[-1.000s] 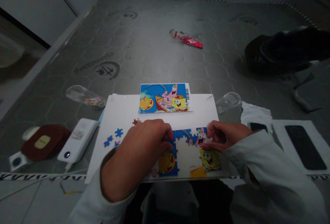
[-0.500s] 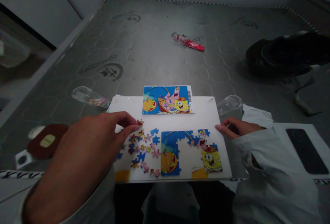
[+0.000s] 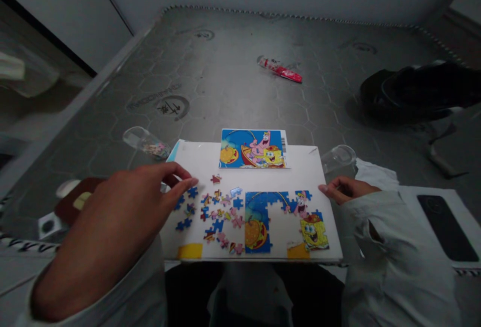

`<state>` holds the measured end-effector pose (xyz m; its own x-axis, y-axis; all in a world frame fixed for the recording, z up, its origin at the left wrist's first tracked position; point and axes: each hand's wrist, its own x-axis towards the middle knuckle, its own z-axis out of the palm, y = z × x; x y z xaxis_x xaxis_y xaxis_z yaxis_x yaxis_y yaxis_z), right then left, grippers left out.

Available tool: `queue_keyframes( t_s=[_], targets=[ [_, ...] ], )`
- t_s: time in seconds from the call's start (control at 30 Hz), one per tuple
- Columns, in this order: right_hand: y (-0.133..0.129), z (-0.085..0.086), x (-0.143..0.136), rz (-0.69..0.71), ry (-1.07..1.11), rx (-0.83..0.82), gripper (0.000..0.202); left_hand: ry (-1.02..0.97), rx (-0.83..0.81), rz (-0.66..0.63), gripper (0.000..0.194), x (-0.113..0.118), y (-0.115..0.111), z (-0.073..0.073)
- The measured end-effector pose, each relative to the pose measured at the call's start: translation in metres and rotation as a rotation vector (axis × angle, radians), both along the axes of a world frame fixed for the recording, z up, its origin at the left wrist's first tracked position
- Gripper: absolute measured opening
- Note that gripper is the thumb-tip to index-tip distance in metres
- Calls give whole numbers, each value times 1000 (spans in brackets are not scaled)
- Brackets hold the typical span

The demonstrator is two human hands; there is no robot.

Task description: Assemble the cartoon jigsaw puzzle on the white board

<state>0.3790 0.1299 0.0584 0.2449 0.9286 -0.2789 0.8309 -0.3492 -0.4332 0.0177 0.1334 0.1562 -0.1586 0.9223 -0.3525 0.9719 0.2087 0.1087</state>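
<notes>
My left hand (image 3: pixel 143 201) hovers over the left part of a white board (image 3: pixel 195 161), thumb and forefinger slightly parted with nothing visible between them. Just beneath the thumb is a blue jigsaw piece (image 3: pixel 193 192). A dark red piece (image 3: pixel 215 179) lies alone to its right, above a scatter of loose pieces (image 3: pixel 218 214). At the board's right edge, the fingers of my right hand (image 3: pixel 343 189) are curled and pinch the rim. A partly assembled jigsaw (image 3: pixel 256 221) has a burger on its left, a yellow character on its right and a gap between. The picture card (image 3: pixel 253 149) lies behind.
Clear plastic tubes (image 3: pixel 146 142) (image 3: pixel 338 159) lie on both sides of the board. A red tube-shaped packet (image 3: pixel 280 69) is farther back. Right are a black bag (image 3: pixel 417 91) and a white box with a phone picture (image 3: pixel 447 226); left, a brown object (image 3: pixel 75 204).
My left hand has let go of the dark red piece and drawn left, over the blue pieces. The camera view has shifted slightly. My right hand stays at the board's edge.
</notes>
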Motion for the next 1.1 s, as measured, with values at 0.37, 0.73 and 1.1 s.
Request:
queue_keyframes(
  t_s=[0.37, 0.73, 1.1],
  targets=[
    [4, 1, -1, -67, -42, -47, 42, 49, -16, -49, 30, 3, 1, -10],
    [4, 6, -1, -25, -32, -88, 42, 141, -81, -186, 37, 21, 6, -12],
    [2, 3, -1, 27, -81, -93, 42, -14, -38, -225, 27, 15, 5, -27]
  ],
)
